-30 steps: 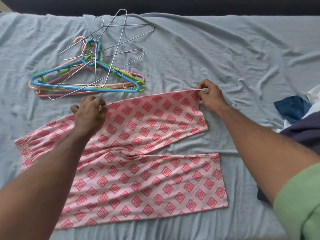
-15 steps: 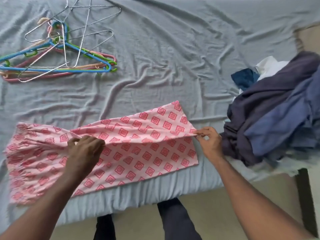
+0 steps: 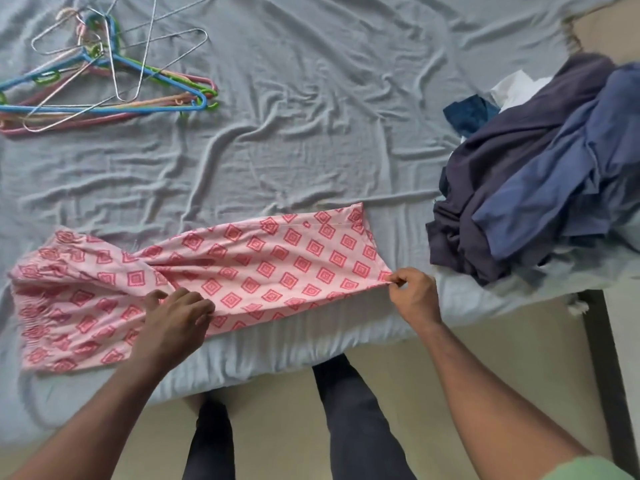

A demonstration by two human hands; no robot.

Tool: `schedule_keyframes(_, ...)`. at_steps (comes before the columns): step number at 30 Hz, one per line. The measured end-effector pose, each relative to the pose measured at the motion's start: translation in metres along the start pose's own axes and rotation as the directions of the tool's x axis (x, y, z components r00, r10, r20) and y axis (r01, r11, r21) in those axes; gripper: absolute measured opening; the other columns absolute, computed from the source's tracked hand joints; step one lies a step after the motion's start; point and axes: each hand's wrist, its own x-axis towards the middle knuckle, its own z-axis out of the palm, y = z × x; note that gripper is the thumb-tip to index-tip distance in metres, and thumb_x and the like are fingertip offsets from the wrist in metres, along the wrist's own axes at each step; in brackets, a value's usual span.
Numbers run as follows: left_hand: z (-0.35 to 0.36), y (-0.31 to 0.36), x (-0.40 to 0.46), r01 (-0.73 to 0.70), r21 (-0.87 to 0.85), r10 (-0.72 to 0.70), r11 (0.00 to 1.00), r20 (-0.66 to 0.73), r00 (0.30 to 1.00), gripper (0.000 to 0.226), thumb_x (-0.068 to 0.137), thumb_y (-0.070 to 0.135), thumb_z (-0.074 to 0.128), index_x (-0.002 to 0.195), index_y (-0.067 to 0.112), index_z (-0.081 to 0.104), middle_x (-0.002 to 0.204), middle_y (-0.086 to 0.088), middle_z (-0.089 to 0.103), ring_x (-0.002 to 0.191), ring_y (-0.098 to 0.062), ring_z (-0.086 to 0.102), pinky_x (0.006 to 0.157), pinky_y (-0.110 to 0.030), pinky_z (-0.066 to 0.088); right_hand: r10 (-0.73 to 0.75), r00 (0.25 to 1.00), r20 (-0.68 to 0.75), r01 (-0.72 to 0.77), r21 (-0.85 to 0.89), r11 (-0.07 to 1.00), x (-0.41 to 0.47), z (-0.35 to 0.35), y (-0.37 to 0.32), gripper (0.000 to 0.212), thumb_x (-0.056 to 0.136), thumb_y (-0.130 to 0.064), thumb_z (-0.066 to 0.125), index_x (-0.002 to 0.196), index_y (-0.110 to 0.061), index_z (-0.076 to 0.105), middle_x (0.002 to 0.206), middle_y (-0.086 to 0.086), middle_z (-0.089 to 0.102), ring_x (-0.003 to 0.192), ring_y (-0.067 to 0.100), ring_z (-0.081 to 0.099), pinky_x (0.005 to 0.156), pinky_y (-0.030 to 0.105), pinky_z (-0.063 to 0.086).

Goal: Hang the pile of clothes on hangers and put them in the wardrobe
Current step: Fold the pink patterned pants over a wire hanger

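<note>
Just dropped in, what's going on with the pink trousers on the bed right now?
A person is folding the pink patterned trousers flat at the near edge of the bed. The right hand pinches the hem end, while the left hand grips the fabric mid-length. The hangers lie untouched at the far left, and the pile of clothes waits on the right. Nothing is on a hanger yet.

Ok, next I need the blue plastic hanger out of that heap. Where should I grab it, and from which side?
Judging by its pose, grip the blue plastic hanger along its long bottom bar, coming from the near side. That bar faces you at the heap's edge, while its hook end is tangled among the wire hangers.
</note>
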Motion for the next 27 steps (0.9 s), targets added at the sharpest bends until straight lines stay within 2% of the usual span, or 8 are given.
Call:
schedule_keyframes(2, 0.011, 0.002, -0.002, 0.007, 0.043, -0.009, 0.999, 0.039, 0.999, 0.012, 0.077, 0.016, 0.084, 0.073, 0.024, 0.074, 0.075, 0.007, 0.07, 0.076, -0.025, 0.065, 0.077, -0.048, 0.037, 0.038, 0.997, 0.071, -0.034, -0.057, 0.998, 0.001, 0.007, 0.007, 0.016, 0.081, 0.0, 0.071, 0.09, -0.009, 0.081, 0.088, 0.005, 0.077, 0.078, 0.024, 0.069, 0.077, 0.035, 0.058)
schedule_keyframes(6, 0.027, 0.006, -0.005, 0.044, 0.098, -0.053, 0.994, 0.083, 0.995, 0.018, 0.074, 0.011, 0.084, 0.068, 0.025, 0.075, 0.07, 0.007, 0.066, 0.075, -0.025, 0.064, 0.073, -0.043, 0.029, 0.076, 0.991, 0.11, -0.059, -0.148, 0.987, 0.001, 0.019, 0.009, 0.017, 0.088, -0.009, 0.072, 0.101, -0.016, 0.081, 0.096, 0.001, 0.077, 0.086, 0.024, 0.068, 0.087, 0.046, 0.057)
schedule_keyframes(9, 0.035, 0.006, -0.009, 0.061, 0.105, -0.073, 0.993, 0.119, 0.99, 0.022, 0.074, 0.011, 0.082, 0.065, 0.028, 0.072, 0.071, 0.01, 0.064, 0.077, -0.023, 0.063, 0.073, -0.041, 0.023, 0.068, 0.995, 0.076, -0.05, -0.212, 0.976, -0.001, 0.022, 0.006, 0.017, 0.088, -0.009, 0.073, 0.101, -0.016, 0.08, 0.099, 0.002, 0.075, 0.091, 0.026, 0.067, 0.089, 0.049, 0.054)
schedule_keyframes(14, 0.042, 0.002, -0.011, 0.099, -0.027, -0.093, 0.995, 0.164, 0.982, 0.018, 0.072, 0.014, 0.086, 0.086, 0.024, 0.08, 0.093, 0.004, 0.076, 0.094, -0.026, 0.068, 0.08, -0.045, 0.038, 0.101, 0.993, 0.066, -0.08, -0.265, 0.961, -0.004, 0.025, 0.001, 0.031, 0.079, 0.005, 0.072, 0.098, -0.019, 0.079, 0.108, -0.002, 0.062, 0.106, 0.023, 0.053, 0.087, 0.045, 0.04)
schedule_keyframes(17, 0.037, -0.001, -0.01, 0.108, -0.115, -0.096, 0.987, 0.104, 0.99, 0.021, 0.073, 0.012, 0.086, 0.092, 0.017, 0.079, 0.097, -0.002, 0.076, 0.096, -0.03, 0.067, 0.081, -0.046, 0.044, 0.015, 1.0, 0.013, -0.011, -0.268, 0.963, -0.009, 0.033, -0.019, 0.037, 0.071, 0.007, 0.073, 0.097, -0.02, 0.076, 0.111, 0.0, 0.058, 0.109, 0.024, 0.049, 0.084, 0.04, 0.032)
schedule_keyframes(20, 0.027, -0.01, -0.007, 0.151, -0.208, -0.148, 0.966, 0.033, 0.988, 0.028, 0.073, 0.007, 0.086, 0.098, 0.009, 0.075, 0.1, -0.008, 0.074, 0.099, -0.034, 0.065, 0.083, -0.047, 0.05, -0.103, 0.994, 0.039, 0.109, -0.231, 0.967, -0.011, 0.05, -0.06, 0.036, 0.072, 0.009, 0.065, 0.097, -0.015, 0.074, 0.111, 0.002, 0.061, 0.112, 0.025, 0.05, 0.087, 0.04, 0.03)
schedule_keyframes(24, 0.005, -0.039, -0.011, 0.307, -0.355, -0.332, 0.883, -0.01, 0.943, 0.03, 0.08, 0.008, 0.081, 0.107, 0.006, 0.071, 0.104, -0.011, 0.071, 0.101, -0.033, 0.062, 0.085, -0.044, 0.049, -0.239, 0.968, 0.078, 0.249, -0.156, 0.956, -0.012, 0.093, -0.132, 0.032, 0.073, 0.008, 0.058, 0.09, -0.015, 0.073, 0.097, 0.002, 0.065, 0.103, 0.029, 0.056, 0.082, 0.038, 0.029)
schedule_keyframes(27, -0.007, -0.081, -0.026, 0.412, -0.412, -0.445, 0.813, 0.019, 0.895, 0.021, 0.088, 0.008, 0.071, 0.108, 0.008, 0.07, 0.106, -0.01, 0.07, 0.101, -0.03, 0.062, 0.085, -0.041, 0.051, -0.318, 0.942, 0.111, 0.327, -0.08, 0.942, -0.017, 0.13, -0.199, 0.031, 0.074, 0.003, 0.059, 0.091, -0.018, 0.073, 0.098, 0.001, 0.069, 0.1, 0.03, 0.06, 0.081, 0.04, 0.032)
